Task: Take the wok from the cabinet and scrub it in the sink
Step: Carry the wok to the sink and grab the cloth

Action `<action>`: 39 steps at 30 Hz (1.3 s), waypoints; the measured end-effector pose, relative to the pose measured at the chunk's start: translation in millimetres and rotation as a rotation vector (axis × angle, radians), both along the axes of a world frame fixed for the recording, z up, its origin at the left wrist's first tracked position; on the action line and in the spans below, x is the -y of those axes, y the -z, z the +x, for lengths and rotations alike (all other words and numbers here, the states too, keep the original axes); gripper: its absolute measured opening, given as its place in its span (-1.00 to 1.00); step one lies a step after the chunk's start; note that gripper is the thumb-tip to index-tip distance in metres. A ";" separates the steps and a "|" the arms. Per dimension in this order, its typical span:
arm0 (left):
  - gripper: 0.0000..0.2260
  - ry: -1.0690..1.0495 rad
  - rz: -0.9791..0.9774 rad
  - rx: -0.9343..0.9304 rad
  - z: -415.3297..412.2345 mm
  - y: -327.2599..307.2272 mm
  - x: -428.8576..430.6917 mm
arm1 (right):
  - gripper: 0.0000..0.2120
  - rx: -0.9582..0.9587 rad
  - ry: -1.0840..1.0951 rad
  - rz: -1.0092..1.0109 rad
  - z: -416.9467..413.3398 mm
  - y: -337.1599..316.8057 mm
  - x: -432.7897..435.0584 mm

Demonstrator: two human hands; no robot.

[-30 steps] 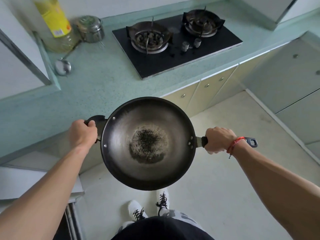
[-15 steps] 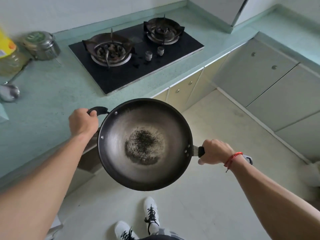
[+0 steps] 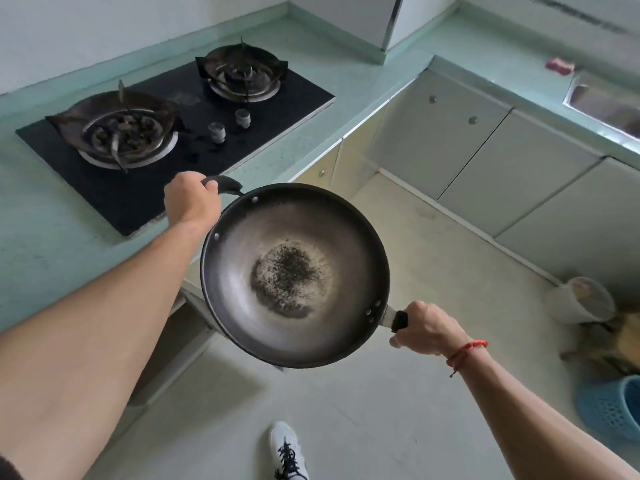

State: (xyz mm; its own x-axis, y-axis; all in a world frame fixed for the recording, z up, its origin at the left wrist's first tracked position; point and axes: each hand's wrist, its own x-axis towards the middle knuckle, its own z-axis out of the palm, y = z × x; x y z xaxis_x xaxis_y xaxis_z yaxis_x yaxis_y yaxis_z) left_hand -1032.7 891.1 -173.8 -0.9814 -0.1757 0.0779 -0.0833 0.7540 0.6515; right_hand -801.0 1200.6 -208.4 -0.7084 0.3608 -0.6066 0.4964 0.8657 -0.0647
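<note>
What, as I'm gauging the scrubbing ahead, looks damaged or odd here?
The wok, gripped by the left hand and right hand above the floor, has a dark, speckled burnt patch in its middle, ringed by paler residue. The left burner on the stove also looks blackened.

A black glass hob is set into the pale green tabletop. Two burners are fitted, left and right, with two knobs between and in front of them. A pink sponge is noted on the tabletop at far right. On the floor, a white shoe, a blue basket and a pale tilted container are recorded.
</note>
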 end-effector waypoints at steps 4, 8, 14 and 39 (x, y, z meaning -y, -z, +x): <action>-0.79 0.072 -0.035 -0.056 -21.3 -1.1 -18.7 | -0.75 -0.063 0.114 -0.024 4.6 5.3 1.7; -0.78 0.126 -0.024 -0.063 -28.8 -1.5 -15.4 | -0.79 -0.110 0.150 -0.005 2.5 9.6 7.7; -0.67 -0.003 0.124 -0.051 -18.1 6.6 12.5 | -0.74 -0.146 0.199 -0.009 -11.8 9.7 23.3; -0.70 0.940 -0.506 0.028 191.5 197.8 -17.7 | -0.74 -0.230 0.359 -0.161 -34.5 26.3 63.9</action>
State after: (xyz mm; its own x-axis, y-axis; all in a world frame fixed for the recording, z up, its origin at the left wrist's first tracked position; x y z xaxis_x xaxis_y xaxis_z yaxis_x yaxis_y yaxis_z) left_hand -841.2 908.8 -371.5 -0.7089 0.6990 -0.0945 0.6624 0.7057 0.2514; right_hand -835.5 1136.8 -234.7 -0.6786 0.5225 -0.5162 0.7202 0.6113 -0.3281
